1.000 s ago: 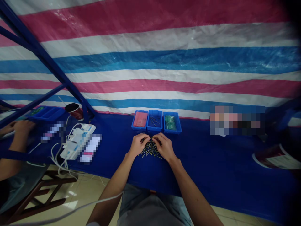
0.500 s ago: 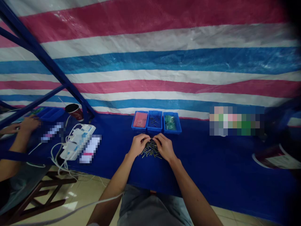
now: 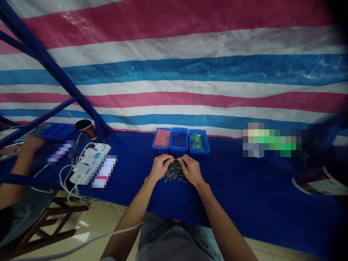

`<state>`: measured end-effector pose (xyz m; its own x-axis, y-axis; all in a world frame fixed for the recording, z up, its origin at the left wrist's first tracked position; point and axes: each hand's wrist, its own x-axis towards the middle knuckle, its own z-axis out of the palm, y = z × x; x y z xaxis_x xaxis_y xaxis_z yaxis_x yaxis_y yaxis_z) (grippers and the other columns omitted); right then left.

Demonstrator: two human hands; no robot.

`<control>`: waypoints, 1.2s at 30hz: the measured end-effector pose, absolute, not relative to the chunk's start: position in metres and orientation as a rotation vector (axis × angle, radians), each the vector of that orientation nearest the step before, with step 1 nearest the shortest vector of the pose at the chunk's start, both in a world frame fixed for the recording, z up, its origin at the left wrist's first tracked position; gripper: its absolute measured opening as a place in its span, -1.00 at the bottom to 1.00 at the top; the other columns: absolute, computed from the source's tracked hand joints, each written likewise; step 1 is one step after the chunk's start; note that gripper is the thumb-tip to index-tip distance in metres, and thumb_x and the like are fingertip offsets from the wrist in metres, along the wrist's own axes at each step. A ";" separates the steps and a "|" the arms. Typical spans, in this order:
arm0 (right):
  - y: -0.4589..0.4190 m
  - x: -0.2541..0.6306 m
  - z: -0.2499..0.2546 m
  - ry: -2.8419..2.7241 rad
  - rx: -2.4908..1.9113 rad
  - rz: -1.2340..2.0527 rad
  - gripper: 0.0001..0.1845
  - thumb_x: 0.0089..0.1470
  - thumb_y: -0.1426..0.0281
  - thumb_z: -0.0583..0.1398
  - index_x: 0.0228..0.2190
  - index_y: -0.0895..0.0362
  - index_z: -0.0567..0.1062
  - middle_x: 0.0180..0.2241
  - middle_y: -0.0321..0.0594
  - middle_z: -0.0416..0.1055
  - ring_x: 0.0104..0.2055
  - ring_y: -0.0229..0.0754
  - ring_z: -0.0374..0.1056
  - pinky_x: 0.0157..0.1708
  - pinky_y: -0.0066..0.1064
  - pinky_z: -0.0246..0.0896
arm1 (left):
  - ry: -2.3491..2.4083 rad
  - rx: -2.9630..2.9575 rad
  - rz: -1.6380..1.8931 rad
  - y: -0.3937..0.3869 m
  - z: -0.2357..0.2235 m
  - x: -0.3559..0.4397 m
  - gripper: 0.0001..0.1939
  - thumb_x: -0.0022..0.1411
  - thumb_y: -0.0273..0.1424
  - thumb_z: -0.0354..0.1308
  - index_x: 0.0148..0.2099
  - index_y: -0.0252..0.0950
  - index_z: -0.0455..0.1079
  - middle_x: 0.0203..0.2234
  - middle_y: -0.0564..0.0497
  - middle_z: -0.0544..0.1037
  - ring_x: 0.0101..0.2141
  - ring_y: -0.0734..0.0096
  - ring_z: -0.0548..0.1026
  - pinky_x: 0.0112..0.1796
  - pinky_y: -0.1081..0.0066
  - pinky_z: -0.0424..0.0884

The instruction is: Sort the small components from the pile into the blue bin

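Over piled slim pieces (image 3: 174,174) | left hand (image 3: 160,168), right hand (image 3: 191,169) nearly meeting | each grip narrow, contents unclear

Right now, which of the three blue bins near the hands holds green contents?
The right bin; the left bin holds pink contents, the middle bin dark pieces.

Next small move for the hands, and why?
Probably a slight lift of the left hand and right hand together: their fingertips nearly meet at the far edge of a loose heap of thin, shiny metal pieces, and whatever they may pinch is too small to make out. Raising it would likely separate it from the pieces below.
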<state>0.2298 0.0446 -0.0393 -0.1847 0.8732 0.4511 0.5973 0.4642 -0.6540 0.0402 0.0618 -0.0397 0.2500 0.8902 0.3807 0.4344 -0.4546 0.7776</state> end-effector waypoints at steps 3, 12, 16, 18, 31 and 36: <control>0.044 0.230 -0.039 -1.851 -1.202 0.469 -0.73 0.36 0.24 0.08 -0.26 0.08 0.51 -0.36 -0.24 0.48 -0.38 -0.21 0.39 -0.33 -0.42 0.20 | 1.222 1.987 1.133 0.061 -0.039 0.040 -0.77 0.38 -0.31 0.12 -0.24 -0.30 0.54 -0.38 -0.01 0.62 -0.39 0.43 0.51 -0.31 0.48 0.37; 0.045 0.227 -0.040 -1.806 -1.116 0.483 -0.76 0.35 0.32 0.09 -0.20 0.04 0.56 -0.28 -0.20 0.52 -0.27 -0.17 0.46 -0.20 -0.37 0.32 | 1.235 1.986 1.092 0.061 -0.038 0.040 -0.76 0.37 -0.27 0.13 -0.22 -0.30 0.53 -0.39 0.00 0.61 -0.44 0.47 0.46 -0.37 0.49 0.32; 0.045 0.226 -0.041 -1.815 -1.090 0.487 -0.79 0.33 0.33 0.12 -0.18 0.04 0.57 -0.24 -0.19 0.53 -0.24 -0.16 0.48 -0.19 -0.37 0.35 | 1.215 2.007 1.060 0.061 -0.039 0.040 -0.78 0.37 -0.30 0.12 -0.22 -0.30 0.53 -0.40 0.01 0.59 -0.44 0.47 0.45 -0.37 0.48 0.30; 0.045 0.225 -0.043 -1.826 -1.080 0.488 -0.80 0.32 0.34 0.13 -0.15 0.03 0.57 -0.21 -0.19 0.54 -0.21 -0.16 0.48 -0.17 -0.37 0.36 | 1.213 2.015 1.063 0.061 -0.040 0.040 -0.77 0.38 -0.30 0.11 -0.23 -0.30 0.53 -0.40 0.01 0.59 -0.44 0.47 0.44 -0.37 0.48 0.29; 0.046 0.225 -0.050 -1.830 -1.070 0.489 -0.76 0.31 0.40 0.13 -0.12 0.01 0.60 -0.17 -0.22 0.56 -0.18 -0.17 0.51 -0.12 -0.38 0.39 | 1.210 2.040 1.076 0.060 -0.038 0.041 -0.75 0.37 -0.28 0.13 -0.23 -0.31 0.54 -0.41 -0.01 0.59 -0.46 0.47 0.43 -0.37 0.47 0.31; 0.046 0.225 -0.050 -1.815 -1.072 0.496 -0.75 0.31 0.39 0.13 -0.13 0.01 0.61 -0.18 -0.21 0.56 -0.18 -0.17 0.51 -0.11 -0.35 0.41 | 1.225 2.042 1.069 0.060 -0.039 0.040 -0.75 0.37 -0.27 0.13 -0.23 -0.31 0.54 -0.44 -0.01 0.57 -0.47 0.46 0.42 -0.40 0.47 0.30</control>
